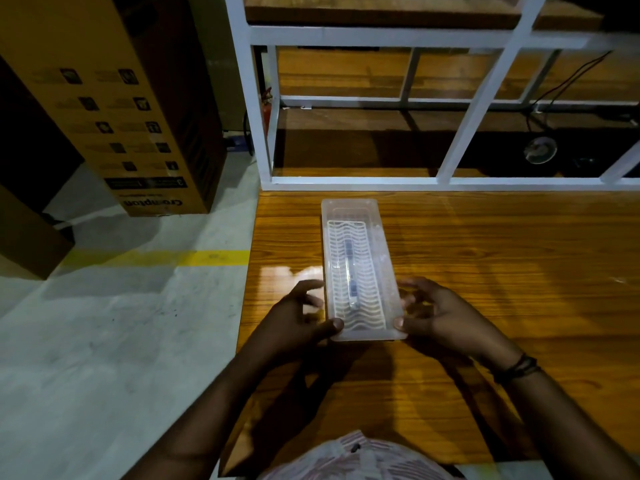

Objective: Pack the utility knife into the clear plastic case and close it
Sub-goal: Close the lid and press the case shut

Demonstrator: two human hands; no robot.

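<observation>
The clear plastic case (374, 237) lies lengthwise on the wooden table (502, 271), its ribbed lid down over it. Through the lid I see the utility knife (350, 271) as a dark slim shape along the middle. My left hand (298, 318) is at the case's near left corner, thumb pressed on the lid edge, fingers spread beside the left wall. My right hand (436, 313) mirrors it at the near right corner, thumb on the lid and fingers curled against the right side.
A white metal frame (346, 183) with wooden shelves stands along the table's far edge. A tall cardboard box (131, 116) stands on the grey floor to the left, by a yellow floor line (156, 258). The table's left edge runs close beside my left hand.
</observation>
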